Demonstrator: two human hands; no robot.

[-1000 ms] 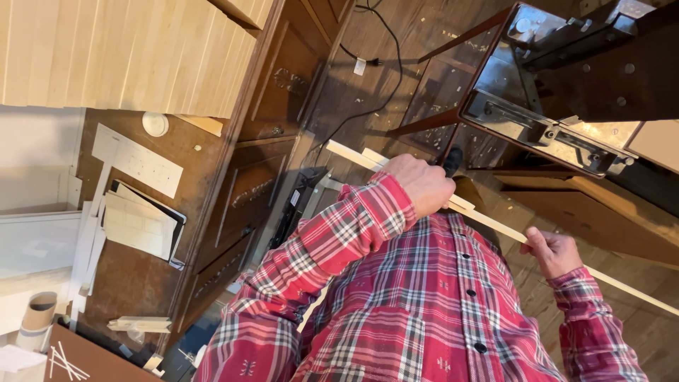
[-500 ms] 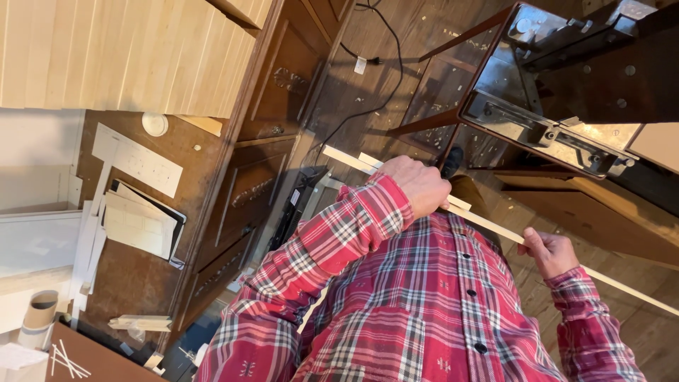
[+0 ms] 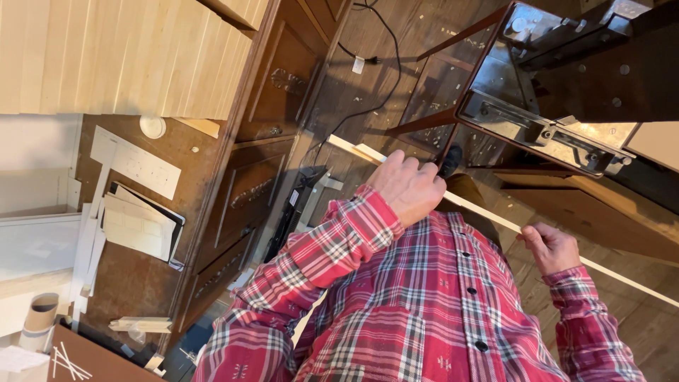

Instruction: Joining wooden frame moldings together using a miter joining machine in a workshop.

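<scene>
Little change: left hand [image 3: 409, 188] slid slightly along the wood strip [image 3: 495, 221], now a touch lower and nearer the shirt; right hand [image 3: 554, 247] edged down a bit; view shifted slightly, strip grip unchanged otherwise

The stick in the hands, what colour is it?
The stick is pale, whitish wood; the head view shows it, held by the left hand and right hand.

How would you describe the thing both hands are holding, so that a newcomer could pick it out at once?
Start at the red plaid shirt. Both the left hand and the right hand grip a long, thin, pale wooden strip crossing in front of it. Unlike the dark brown cabinets nearby, it is slim and light-coloured.
</scene>
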